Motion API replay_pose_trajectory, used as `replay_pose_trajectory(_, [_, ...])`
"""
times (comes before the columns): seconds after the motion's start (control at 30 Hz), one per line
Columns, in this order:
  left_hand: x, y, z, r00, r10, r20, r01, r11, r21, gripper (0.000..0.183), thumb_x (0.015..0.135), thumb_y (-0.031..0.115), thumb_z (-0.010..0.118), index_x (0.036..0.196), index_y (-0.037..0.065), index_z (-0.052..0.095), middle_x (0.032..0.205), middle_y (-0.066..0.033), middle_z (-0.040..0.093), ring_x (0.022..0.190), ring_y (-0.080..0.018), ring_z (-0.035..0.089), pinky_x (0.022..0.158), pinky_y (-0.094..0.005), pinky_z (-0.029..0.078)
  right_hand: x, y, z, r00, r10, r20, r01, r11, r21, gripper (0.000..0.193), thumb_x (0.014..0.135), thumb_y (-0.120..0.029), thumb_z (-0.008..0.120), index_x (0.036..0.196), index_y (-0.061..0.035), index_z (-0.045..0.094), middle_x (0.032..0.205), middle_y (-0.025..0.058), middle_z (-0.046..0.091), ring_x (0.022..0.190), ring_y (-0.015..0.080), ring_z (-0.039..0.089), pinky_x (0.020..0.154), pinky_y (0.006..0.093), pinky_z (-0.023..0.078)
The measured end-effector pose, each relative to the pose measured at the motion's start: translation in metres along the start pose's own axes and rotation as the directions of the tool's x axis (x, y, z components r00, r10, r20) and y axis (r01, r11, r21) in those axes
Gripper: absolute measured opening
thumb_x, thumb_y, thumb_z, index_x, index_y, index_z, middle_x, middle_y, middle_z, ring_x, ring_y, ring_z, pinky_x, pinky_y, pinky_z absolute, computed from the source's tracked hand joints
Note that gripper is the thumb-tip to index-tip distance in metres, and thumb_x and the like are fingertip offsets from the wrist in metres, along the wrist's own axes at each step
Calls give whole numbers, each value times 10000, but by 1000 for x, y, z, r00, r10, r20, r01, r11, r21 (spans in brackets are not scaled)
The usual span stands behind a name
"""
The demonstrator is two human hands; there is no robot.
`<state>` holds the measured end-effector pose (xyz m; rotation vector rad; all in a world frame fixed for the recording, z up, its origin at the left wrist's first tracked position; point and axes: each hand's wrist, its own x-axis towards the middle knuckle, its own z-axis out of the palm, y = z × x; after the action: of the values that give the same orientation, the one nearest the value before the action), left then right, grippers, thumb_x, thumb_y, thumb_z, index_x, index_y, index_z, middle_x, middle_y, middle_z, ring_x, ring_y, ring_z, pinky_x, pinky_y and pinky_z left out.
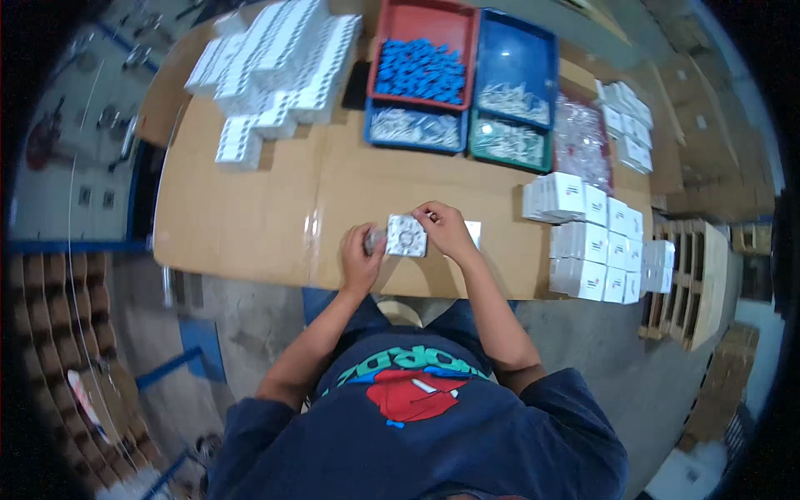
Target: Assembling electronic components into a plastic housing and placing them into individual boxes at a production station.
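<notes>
A white square plate with grey round detail in its middle is between my hands, over the near part of the cardboard-topped table. My right hand pinches its upper right corner between thumb and fingers. My left hand is closed around a small see-through bundle, which looks like clear plastic; its contents are too blurred to name. That bundle sits just left of the plate. Partly hidden behind my right hand lies a flat white piece on the cardboard.
Stacked white boxes stand at the far left; more white boxes are on the right. At the back are a red tray of blue pieces, blue trays and a green tray of small packets, beside clear bags.
</notes>
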<state>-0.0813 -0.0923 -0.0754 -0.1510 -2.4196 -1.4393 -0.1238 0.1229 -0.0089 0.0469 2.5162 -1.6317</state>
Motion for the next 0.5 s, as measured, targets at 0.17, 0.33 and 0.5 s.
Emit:
replay_pose_trajectory(0.17, [-2, 1, -2, 995, -14, 95, 13, 1000, 18, 299, 903, 147, 725, 1150, 4, 638, 1021, -127, 643, 962, -289, 615, 867, -391, 489, 52, 26, -71, 964, -22, -265, 1, 997, -78, 203, 935, -181, 667, 1048, -23, 728, 901, 152, 737, 795, 259, 714, 722, 364, 551])
replay_pose_trajectory(0.33, [-1, 2, 0, 996, -47, 78, 45, 999, 31, 333, 881, 230, 758, 1111, 18, 643, 986, -142, 635, 935, -338, 596, 860, -435, 461, 140, 53, -176, 749, -274, -603, -26, 898, -440, 175, 911, -152, 640, 1019, -41, 722, 980, 196, 739, 905, 374, 716, 792, 444, 562])
replay_pose_trajectory(0.5, [1, 4, 1, 998, -11, 67, 9, 999, 31, 359, 876, 260, 766, 1104, 15, 637, 1002, -148, 639, 947, -346, 597, 859, -441, 458, 200, 64, -246, 704, -182, -687, -238, 850, -469, 190, 854, -130, 695, 1024, -49, 729, 952, 197, 743, 925, 344, 727, 805, 411, 567])
